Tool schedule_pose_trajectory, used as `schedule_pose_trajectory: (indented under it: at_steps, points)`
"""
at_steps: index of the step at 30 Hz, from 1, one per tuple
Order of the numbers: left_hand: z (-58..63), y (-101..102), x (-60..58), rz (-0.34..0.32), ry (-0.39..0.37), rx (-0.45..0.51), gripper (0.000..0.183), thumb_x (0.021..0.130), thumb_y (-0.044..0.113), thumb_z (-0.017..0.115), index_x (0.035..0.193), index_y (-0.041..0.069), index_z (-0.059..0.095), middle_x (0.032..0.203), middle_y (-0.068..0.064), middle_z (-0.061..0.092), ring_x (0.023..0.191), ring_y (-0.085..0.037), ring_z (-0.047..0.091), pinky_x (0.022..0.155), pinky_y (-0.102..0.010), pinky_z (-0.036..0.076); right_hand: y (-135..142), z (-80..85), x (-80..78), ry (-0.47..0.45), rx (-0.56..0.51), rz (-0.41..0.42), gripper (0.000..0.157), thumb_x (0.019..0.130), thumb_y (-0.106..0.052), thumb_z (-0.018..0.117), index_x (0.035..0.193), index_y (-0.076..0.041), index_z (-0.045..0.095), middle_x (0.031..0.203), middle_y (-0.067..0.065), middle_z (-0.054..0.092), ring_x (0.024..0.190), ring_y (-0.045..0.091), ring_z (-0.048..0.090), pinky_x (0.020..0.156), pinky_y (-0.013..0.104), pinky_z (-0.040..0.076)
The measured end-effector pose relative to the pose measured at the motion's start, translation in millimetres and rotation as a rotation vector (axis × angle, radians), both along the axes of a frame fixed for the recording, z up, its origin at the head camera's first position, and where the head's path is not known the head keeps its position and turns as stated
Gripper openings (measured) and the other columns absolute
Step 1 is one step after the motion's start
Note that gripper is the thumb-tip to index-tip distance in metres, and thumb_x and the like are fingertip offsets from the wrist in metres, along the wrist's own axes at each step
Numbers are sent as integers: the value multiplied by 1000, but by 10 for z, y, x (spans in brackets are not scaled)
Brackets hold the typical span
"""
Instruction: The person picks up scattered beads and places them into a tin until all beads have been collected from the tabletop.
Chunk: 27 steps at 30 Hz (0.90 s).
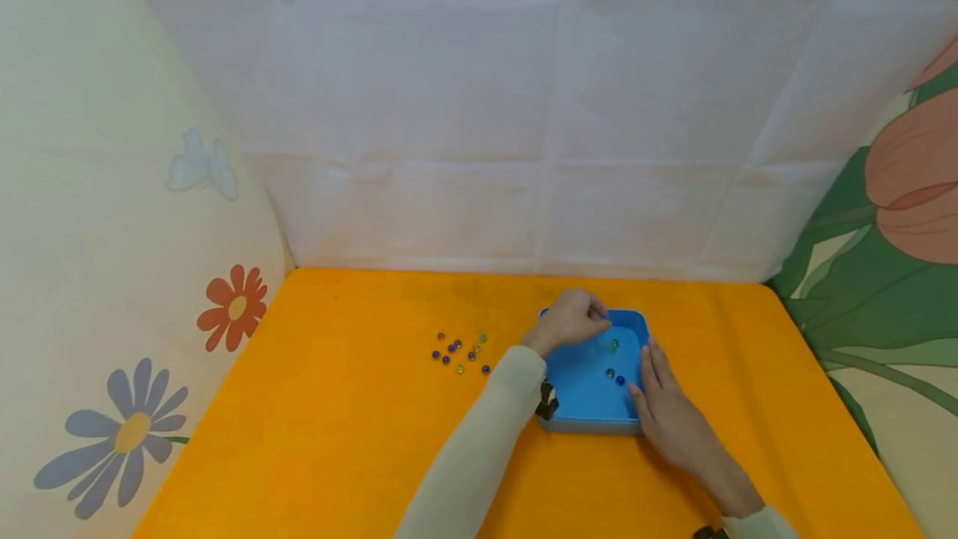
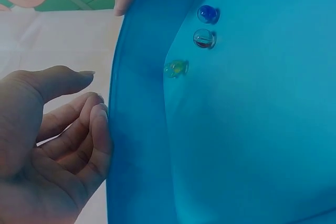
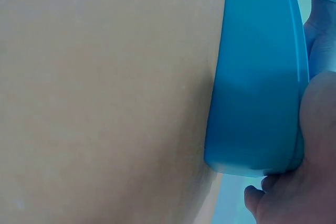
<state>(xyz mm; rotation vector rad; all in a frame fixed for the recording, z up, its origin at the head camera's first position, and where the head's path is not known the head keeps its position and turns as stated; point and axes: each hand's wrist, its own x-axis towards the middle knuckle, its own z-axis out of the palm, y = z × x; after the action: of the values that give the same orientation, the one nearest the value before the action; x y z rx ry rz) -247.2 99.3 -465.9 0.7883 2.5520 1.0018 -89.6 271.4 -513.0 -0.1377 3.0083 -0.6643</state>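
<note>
A blue square tray sits on the orange table, holding a blue marble, a clear dark-streaked marble and green-yellow glass close to one wall. My left hand hovers over the tray's far side, fingers loosely bent. In the left wrist view its thumb stands apart from the fingertips, and nothing shows between them. At the tray's near right corner my right hand holds the wall, thumb over the rim and fingers along the outer side. The right wrist view shows this hand against the tray's outside.
Several loose glass marbles, blue, yellow, green and brownish, lie on the orange table left of the tray. Behind the table hangs a creased white sheet. Flower-printed cloths flank both sides.
</note>
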Motion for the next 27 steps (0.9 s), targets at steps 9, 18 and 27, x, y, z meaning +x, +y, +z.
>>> schedule_pose_trajectory:
  at_steps: [9,18,27]
  points:
    - [-11,-122,42,-26,14,10,22,104,24,67,116,9,77,101,-2,76,77,-7,62,70,-18,53,13,-24,-29,-17,13,1,75,115,-37,39,165,7,6,176,24,-5,162,48,12,124,67,24]
    - [22,-373,148,-10,-17,43,20,105,22,65,115,8,76,101,-2,75,79,-9,62,69,-20,53,38,-59,-41,-24,-7,4,76,115,-40,39,166,6,5,177,23,-5,161,48,11,124,67,23]
    - [-23,-757,214,13,-4,50,17,105,21,65,112,8,74,94,-2,70,77,-12,58,67,-22,51,46,-118,-73,-6,-14,12,76,115,-39,39,166,6,6,177,24,-4,162,48,11,124,67,23]
